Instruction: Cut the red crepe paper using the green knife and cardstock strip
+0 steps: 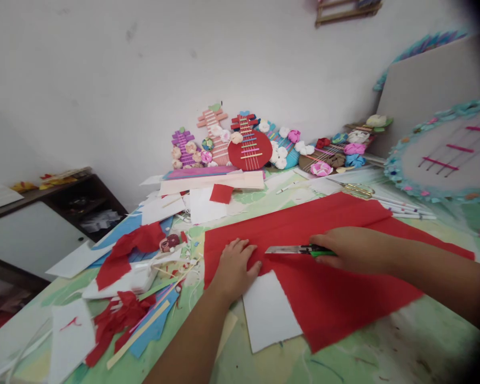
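Note:
A large sheet of red fabric [332,298] lies across the table in front of me. My left hand [234,269] rests on its left part, fingers spread and palm down. In my right hand [342,246] is a box cutter [288,249] with a green and black handle. Its long blade extends over the red sheet toward my left hand; whether the edge touches the fabric I cannot tell. A white card [269,317] lies by my left hand, its right side bordering the fabric's slanted edge.
Red scraps [124,317], paper strips and white sheets clutter the table's left side. Decorated lute-shaped crafts [250,149] lean along the back wall. Gold-handled scissors [358,189] and several white pens [408,208] lie behind the fabric. A large round blue-trimmed craft [444,152] stands at right.

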Demonstrator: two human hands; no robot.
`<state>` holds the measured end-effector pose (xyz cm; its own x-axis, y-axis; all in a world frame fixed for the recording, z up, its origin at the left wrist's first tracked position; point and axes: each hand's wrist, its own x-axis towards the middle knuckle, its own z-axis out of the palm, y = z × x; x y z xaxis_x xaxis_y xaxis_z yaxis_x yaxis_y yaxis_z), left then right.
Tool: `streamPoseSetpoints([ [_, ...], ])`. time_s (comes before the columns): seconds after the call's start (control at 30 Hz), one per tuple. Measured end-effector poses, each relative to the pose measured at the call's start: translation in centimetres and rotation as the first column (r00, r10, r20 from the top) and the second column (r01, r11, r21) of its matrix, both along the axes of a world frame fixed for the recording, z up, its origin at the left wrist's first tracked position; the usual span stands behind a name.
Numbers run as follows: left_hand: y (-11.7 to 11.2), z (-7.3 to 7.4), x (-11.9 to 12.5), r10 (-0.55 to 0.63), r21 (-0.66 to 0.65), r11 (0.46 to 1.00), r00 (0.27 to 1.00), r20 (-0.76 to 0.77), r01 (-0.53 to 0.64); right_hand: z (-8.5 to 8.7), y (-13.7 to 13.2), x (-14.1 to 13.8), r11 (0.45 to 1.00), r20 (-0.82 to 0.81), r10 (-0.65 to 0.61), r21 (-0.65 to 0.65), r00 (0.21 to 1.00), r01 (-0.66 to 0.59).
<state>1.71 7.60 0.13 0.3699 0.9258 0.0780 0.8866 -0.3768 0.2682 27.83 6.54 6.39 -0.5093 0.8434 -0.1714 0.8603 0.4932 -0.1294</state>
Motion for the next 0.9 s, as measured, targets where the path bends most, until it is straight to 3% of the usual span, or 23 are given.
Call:
streamPoseSetpoints([
  [0.23, 0.5, -0.2, -0.3, 0.108, -0.015, 0.994, 0.994, -0.016, -0.109, -0.5, 0.9, -0.2, 0.999, 0.021, -0.037, 0.014, 0.999, 0.037],
  [0.9, 0.5, -0.4, -0.1, 0.118, -0.049, 0.991, 0.990, -0.079, -0.122, -2.5, 2.2, 0.0, 0.999, 0.007, -0.007, 0.042, 1.000, 0.007],
])
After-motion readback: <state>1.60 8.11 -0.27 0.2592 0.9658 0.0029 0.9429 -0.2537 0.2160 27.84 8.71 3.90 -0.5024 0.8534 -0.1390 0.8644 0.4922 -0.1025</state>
